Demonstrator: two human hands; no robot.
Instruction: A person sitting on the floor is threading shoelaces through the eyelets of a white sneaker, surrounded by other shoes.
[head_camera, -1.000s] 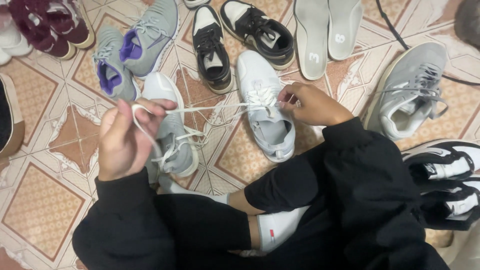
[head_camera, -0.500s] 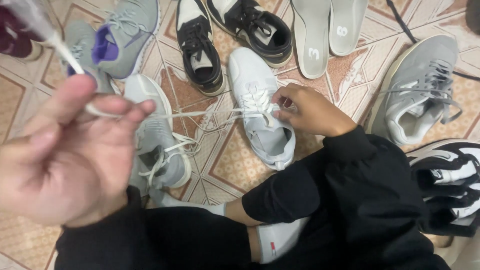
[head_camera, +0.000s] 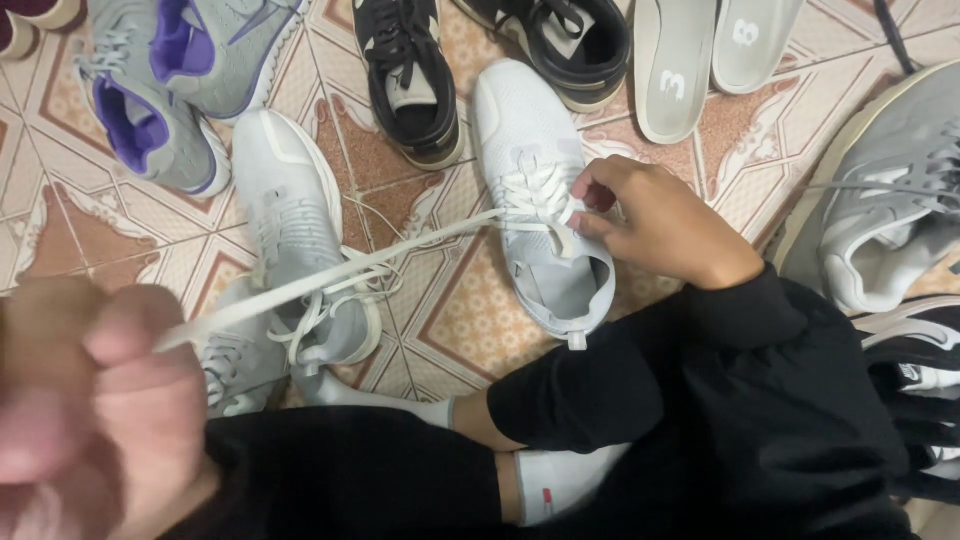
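A white sneaker (head_camera: 530, 150) lies on the patterned tile floor (head_camera: 470, 310) at centre, toe pointing away from me. My right hand (head_camera: 655, 220) pinches its laces at the tongue. A long white lace (head_camera: 330, 275) runs taut from that shoe down-left to my left hand (head_camera: 95, 400), which is raised close to the camera, blurred, and closed on the lace's end. A second white sneaker (head_camera: 295, 230) lies to the left, its laces loose.
Around them lie grey-and-purple sneakers (head_camera: 165, 90), black sneakers (head_camera: 410, 80), pale grey insoles (head_camera: 700, 60), a grey shoe (head_camera: 890, 190) at right and a black-and-white shoe (head_camera: 920, 360). My legs in black trousers and white socks (head_camera: 560, 480) fill the foreground.
My left hand has pulled the lace down and to the left, closer to the camera. The view has moved nearer to the shoes. My right hand stays on the sneaker's laces.
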